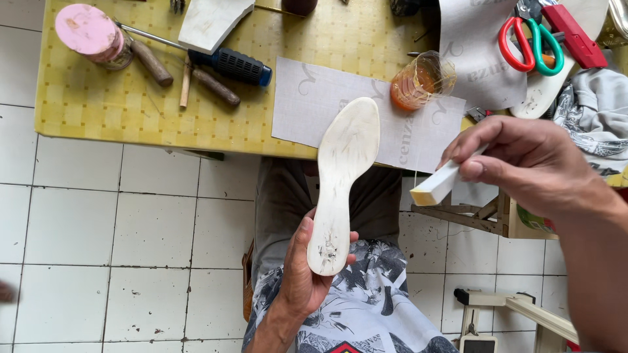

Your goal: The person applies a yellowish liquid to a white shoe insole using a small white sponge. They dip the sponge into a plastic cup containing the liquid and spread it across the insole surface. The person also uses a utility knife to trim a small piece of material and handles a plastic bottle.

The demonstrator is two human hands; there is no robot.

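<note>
the left hand (302,274) grips the narrow heel end of a long, off-white, sole-shaped insole board (340,180), fingers wrapped around from behind and thumb pressed along its left edge, so the hand is clamped on it. the insole rises from the hand toward 12 o'clock, its wide rounded toe end overlapping the front edge of the yellow checked table (131,104) and a white paper sheet with grey print (307,98). dark smudges mark the heel end just above the fingers

at 3 o'clock from the insole, the right hand (530,160) pinches a small white rectangular block with a yellowish tip (437,186), thumb and fingers closed on its upper end; the tip points toward 8 o'clock and stands apart from the insole

a clear cup of orange liquid (418,82) sits at 1 o'clock from the insole's toe. red and green handled scissors (530,42) lie at 12 o'clock from the right hand. a pink-lidded jar (91,36) and a black-handled tool (229,64) lie toward 10 o'clock, well apart
</note>
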